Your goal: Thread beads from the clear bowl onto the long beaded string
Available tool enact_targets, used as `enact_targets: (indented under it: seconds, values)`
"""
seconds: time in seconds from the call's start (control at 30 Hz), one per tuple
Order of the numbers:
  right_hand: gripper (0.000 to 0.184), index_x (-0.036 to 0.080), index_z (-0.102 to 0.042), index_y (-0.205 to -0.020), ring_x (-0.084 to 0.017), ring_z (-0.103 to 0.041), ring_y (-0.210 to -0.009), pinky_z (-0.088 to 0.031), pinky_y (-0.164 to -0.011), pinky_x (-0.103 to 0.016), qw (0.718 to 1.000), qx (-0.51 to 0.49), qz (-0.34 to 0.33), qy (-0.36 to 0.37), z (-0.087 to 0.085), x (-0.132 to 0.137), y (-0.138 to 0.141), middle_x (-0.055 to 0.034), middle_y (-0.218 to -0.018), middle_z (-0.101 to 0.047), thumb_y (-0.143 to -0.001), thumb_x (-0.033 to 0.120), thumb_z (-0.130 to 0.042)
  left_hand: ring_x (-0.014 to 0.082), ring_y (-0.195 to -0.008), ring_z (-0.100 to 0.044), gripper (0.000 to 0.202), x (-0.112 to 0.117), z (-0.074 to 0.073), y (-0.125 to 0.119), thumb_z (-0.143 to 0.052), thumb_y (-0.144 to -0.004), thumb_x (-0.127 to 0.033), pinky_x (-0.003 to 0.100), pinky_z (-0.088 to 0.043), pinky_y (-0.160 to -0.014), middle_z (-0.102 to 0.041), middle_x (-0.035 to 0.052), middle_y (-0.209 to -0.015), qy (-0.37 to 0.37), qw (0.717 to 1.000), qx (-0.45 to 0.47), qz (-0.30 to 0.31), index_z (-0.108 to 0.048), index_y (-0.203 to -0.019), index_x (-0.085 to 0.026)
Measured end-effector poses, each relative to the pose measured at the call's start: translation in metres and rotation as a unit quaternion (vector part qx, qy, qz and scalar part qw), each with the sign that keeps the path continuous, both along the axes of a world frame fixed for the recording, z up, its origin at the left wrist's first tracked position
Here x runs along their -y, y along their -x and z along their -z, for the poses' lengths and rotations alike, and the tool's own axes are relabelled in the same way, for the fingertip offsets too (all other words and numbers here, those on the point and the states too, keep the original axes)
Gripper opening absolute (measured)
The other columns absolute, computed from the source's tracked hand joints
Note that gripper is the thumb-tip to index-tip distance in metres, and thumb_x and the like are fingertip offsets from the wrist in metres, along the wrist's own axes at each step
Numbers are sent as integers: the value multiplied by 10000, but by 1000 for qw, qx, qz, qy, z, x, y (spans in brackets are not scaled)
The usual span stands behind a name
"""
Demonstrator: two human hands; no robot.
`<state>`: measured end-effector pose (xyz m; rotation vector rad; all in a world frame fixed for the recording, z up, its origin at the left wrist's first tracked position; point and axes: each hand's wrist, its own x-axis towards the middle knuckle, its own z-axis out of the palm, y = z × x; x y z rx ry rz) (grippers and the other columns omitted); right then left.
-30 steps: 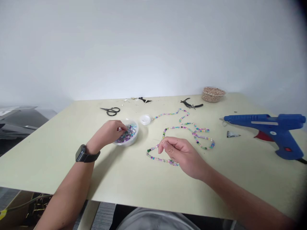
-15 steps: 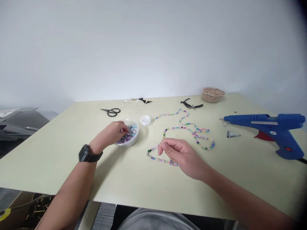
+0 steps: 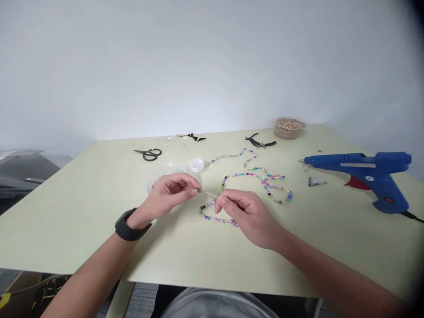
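Observation:
Between the thumb and index finger of my left hand [image 3: 172,193] is a small green bead [image 3: 198,189]. My right hand [image 3: 249,215] pinches a thin needle [image 3: 212,194], whose tip points left toward the bead with a small gap between them. A long string of multicoloured beads [image 3: 247,174] winds across the table behind and under my right hand. Partly hidden behind my left hand is a clear tub [image 3: 162,170] of loose beads. Beside it stands a small white spool or cup [image 3: 198,164], where the far end of the strand lies.
Black scissors [image 3: 149,154] lie at the back left, near dark scraps [image 3: 195,137]. Black-handled pliers [image 3: 260,142] and a tub of tan pellets [image 3: 289,128] are at the back right. A blue glue gun [image 3: 364,165] lies on the right, beside a small dark-and-white piece [image 3: 316,181].
My left hand has come out of the bead tub and moved right, now with a green bead in its fingertips. My right hand has stayed nearly in place; the view has shifted slightly.

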<state>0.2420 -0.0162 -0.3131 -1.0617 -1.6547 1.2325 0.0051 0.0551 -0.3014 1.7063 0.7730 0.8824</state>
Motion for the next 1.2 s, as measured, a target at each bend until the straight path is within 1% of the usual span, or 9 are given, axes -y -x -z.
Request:
enact_targets:
  seconds: [0.13,0.27,0.37,0.47,0.67,0.8,0.93,1.07,1.2]
  values:
    - [384,174,-657,-801,-89,-298,-506,-246,-478,-237,1000,2,-9,0,1,0,0,53,-579,-352,-1025,438,-491,106,-700,-594,134,4,5,-4,-781,-855,-271,209,-487,-634,-701,52,-810,27,999,22,21,-763,-932,-163]
    - [366,176,-654,-796,-86,-298,-503,-240,-475,-234,1000,18,-13,-3,1,0,0,56,-574,-353,-1026,408,-488,100,-766,-638,111,5,7,-6,-773,-865,-226,192,-517,-700,-711,41,-864,59,996,54,43,-753,-966,-187]
    - [345,175,-647,-793,-82,-288,-501,-230,-472,-232,1000,18,-14,-4,0,1,1,59,-572,-345,-1026,376,-489,84,-771,-646,83,6,6,-8,-774,-863,-196,171,-523,-718,-710,26,-858,77,993,64,55,-741,-938,-186]
    - [345,174,-638,-786,-81,-273,-498,-221,-468,-234,1000,12,-16,-3,1,1,2,63,-567,-333,-1027,370,-489,74,-747,-643,71,7,5,-9,-777,-860,-185,158,-525,-705,-708,21,-835,80,993,62,60,-738,-918,-177]
    - [347,170,-643,-793,-80,-277,-501,-229,-472,-236,1000,19,-17,-6,0,1,2,61,-572,-336,-1029,373,-489,90,-763,-670,72,10,3,-12,-771,-863,-182,173,-547,-723,-724,34,-834,79,993,66,64,-731,-921,-165]
    - [336,169,-647,-795,-75,-292,-510,-238,-478,-227,999,29,-21,-14,1,1,2,60,-579,-346,-1032,348,-487,98,-752,-674,79,12,3,-14,-773,-859,-182,180,-547,-707,-724,37,-822,74,993,64,65,-726,-916,-156]
    - [329,171,-650,-802,-70,-293,-509,-235,-477,-222,999,34,-23,-16,2,1,2,62,-581,-347,-1033,336,-485,90,-719,-650,78,15,5,-17,-774,-861,-197,178,-525,-675,-714,30,-801,61,995,53,65,-736,-918,-160]
    - [326,174,-652,-811,-69,-285,-506,-224,-474,-227,999,34,-30,-13,4,1,2,64,-583,-338,-1037,335,-481,103,-718,-642,80,17,10,-19,-780,-857,-205,203,-518,-670,-729,37,-794,26,996,49,63,-770,-930,-173]
    - [337,178,-675,-856,-78,-278,-508,-219,-478,-242,998,38,-53,3,5,0,2,67,-575,-326,-1046,369,-473,122,-703,-658,15,18,11,-19,-796,-833,-168,232,-518,-658,-750,46,-777,-27,997,54,46,-788,-845,-169]
